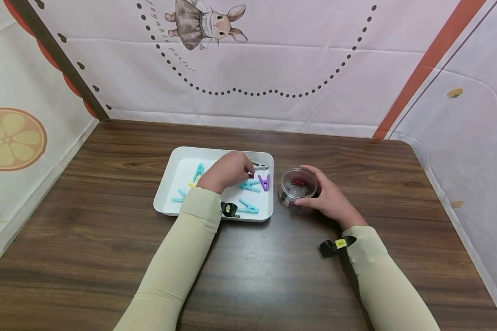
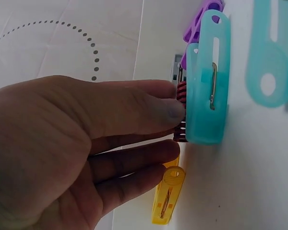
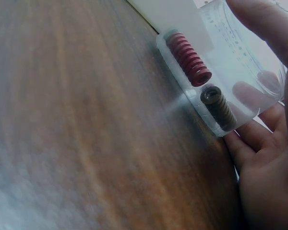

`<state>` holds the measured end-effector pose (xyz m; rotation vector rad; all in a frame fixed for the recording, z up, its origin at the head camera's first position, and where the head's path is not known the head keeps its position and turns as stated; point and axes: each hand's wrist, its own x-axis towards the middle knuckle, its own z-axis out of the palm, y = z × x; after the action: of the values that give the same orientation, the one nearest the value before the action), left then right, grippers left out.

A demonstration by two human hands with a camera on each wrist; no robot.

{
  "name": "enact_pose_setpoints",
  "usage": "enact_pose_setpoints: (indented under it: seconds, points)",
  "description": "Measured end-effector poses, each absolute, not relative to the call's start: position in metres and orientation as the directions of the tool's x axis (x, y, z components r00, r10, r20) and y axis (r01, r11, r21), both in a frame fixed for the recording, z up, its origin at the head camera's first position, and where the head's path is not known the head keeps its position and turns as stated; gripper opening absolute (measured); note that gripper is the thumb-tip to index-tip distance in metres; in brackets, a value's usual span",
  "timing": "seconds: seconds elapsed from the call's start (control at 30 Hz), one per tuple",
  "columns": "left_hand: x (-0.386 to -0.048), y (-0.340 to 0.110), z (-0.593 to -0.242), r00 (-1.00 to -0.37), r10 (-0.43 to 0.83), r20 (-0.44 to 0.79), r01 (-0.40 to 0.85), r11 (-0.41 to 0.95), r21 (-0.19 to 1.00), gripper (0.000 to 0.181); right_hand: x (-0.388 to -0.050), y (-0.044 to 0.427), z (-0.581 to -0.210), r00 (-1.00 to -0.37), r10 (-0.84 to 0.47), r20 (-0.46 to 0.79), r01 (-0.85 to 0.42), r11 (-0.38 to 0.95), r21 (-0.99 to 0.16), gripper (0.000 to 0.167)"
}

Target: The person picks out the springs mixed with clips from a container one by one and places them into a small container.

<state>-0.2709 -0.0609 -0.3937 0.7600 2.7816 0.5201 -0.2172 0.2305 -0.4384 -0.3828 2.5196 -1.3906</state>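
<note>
Inside the white tray (image 1: 171, 174), my left hand (image 1: 228, 169) pinches a dark red spring (image 2: 181, 88) between thumb and fingers. A turquoise clothespin (image 2: 209, 96) stands close against that spring in the left wrist view, with a yellow clothespin (image 2: 169, 196) below the fingers. My right hand (image 1: 333, 200) grips a clear round jar (image 1: 287, 197) on the table, thumb on the near side and fingers around the far side. Through its wall show a red spring (image 3: 188, 58) and a dark brownish spring (image 3: 219, 108), both lying at the bottom.
A purple clothespin (image 1: 264, 182) and a grey metal clip (image 1: 260, 166) lie at the tray's right end, among several turquoise clothespins. Another dark spring (image 1: 236, 216) lies by the near rim. The wooden table (image 1: 248, 276) meets a printed cloth backdrop (image 1: 273, 108).
</note>
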Motion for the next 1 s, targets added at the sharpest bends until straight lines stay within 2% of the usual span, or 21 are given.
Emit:
enact_pose_setpoints:
  seconds: [0.53, 0.8, 1.0]
  points:
    - [-0.2689, -0.0592, -0.3935, -0.843, 0.527, -0.106, 0.47, 0.818, 0.331, 0.022, -0.2165, 0.2307, -0.4381, -0.936, -0.345, -0.068, -0.119, 0.494, -0.861, 0.091]
    - [-0.2708, -0.0581, -0.3921, -0.852, 0.508, -0.127, 0.427, 0.814, 0.395, 0.036, -0.2171, 0.2309, -0.4408, -0.937, -0.345, -0.053, -0.135, 0.499, -0.856, 0.09]
    - [-0.2725, -0.059, -0.3896, -0.85, 0.515, -0.109, 0.426, 0.795, 0.433, 0.034, -0.2175, 0.2307, -0.4402, -0.938, -0.345, -0.04, -0.145, 0.494, -0.857, 0.092]
